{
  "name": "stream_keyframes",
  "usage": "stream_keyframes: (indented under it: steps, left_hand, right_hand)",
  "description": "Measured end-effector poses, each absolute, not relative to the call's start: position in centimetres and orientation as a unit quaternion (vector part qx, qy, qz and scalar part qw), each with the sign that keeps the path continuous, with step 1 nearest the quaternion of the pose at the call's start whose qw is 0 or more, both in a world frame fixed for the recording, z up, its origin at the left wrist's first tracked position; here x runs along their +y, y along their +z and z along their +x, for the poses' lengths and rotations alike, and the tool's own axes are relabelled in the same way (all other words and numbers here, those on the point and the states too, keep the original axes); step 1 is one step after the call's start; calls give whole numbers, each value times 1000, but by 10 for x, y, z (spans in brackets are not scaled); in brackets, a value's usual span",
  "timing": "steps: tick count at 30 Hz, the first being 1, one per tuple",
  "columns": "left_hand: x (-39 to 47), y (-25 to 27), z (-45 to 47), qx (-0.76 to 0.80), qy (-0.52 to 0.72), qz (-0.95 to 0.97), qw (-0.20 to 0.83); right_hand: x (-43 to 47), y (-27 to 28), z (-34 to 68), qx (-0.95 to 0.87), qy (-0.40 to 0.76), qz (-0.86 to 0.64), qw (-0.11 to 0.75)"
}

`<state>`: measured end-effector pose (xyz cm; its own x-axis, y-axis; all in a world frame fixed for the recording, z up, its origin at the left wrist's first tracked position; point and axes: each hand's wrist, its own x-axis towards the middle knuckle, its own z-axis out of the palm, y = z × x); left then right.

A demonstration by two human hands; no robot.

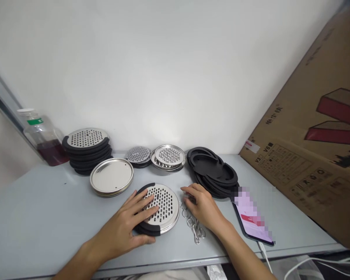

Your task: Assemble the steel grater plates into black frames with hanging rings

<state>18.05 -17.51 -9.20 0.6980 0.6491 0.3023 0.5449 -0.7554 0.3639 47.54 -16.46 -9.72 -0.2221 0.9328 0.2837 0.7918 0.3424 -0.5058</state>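
A round metal grater disc (166, 206) with a black rim holder lies on the table before me. My left hand (130, 221) rests across its left part, fingers spread flat on the perforated face, thumb by the near edge. Just right of the disc, my right hand (202, 206) has its fingers curled together over the table. A bit of shiny metal shows under those fingers, too covered to name. Small metal rings and clips (196, 229) lie in a loose cluster below that hand.
Behind stand stacked black-rimmed graters (87, 139), plain metal lids (112, 177), small grater discs (138, 154), metal dishes with a grater disc (169, 155) and black holders (212, 171). A phone (252, 217) with a cable, a cardboard box (309, 155) and a jar of dark liquid (48, 144) flank them.
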Motion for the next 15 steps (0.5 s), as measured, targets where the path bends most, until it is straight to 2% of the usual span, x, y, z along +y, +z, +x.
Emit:
stream_keyframes:
  steps: [6,11,15]
  left_hand:
    - [-176,-89,180,356,270,875,185]
    - [-178,-86,182,377,368,793,306]
    - [-179,-90,182,442,419,717,340]
  right_hand:
    - [-172,-93,466,-806,191,-463,315]
    - [-172,-90,457,-764,245,-449,394]
    - [-172,-87,451,-732,307,-462,397]
